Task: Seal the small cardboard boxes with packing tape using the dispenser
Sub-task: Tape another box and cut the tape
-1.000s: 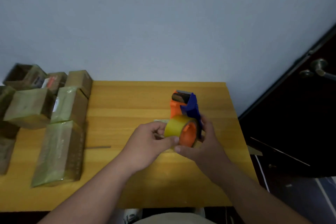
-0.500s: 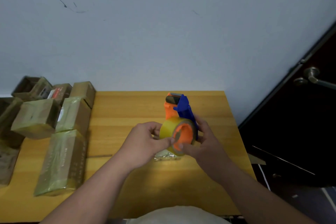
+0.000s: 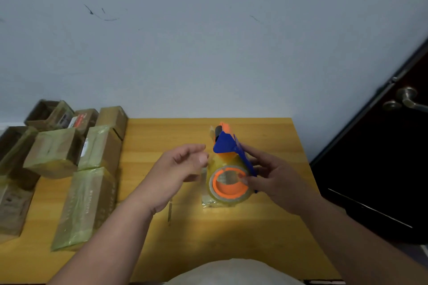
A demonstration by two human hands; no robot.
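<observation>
My right hand [image 3: 278,180] grips an orange and blue tape dispenser [image 3: 228,146] over the middle of the wooden table [image 3: 162,250]. Its roll of yellowish packing tape [image 3: 229,184] faces me. My left hand [image 3: 180,169] is just left of the roll, blurred, with thumb and forefinger pinched together. A pale strip of tape seems to run from them to the roll. A small shiny taped packet [image 3: 214,202] lies on the table under the roll. Several small cardboard boxes [image 3: 55,152], wrapped in tape, sit along the table's left side.
A long taped box [image 3: 85,208] lies nearest my left forearm. An open-topped box [image 3: 46,111] stands at the far left corner. A thin strip [image 3: 170,213] lies on the table. The grey wall is behind; a dark door [image 3: 382,169] with a lever handle [image 3: 405,99] is right.
My left hand has come off the roll and drawn a little to the left. My right hand has tipped the dispenser so the roll faces me. The view has shifted upward.
</observation>
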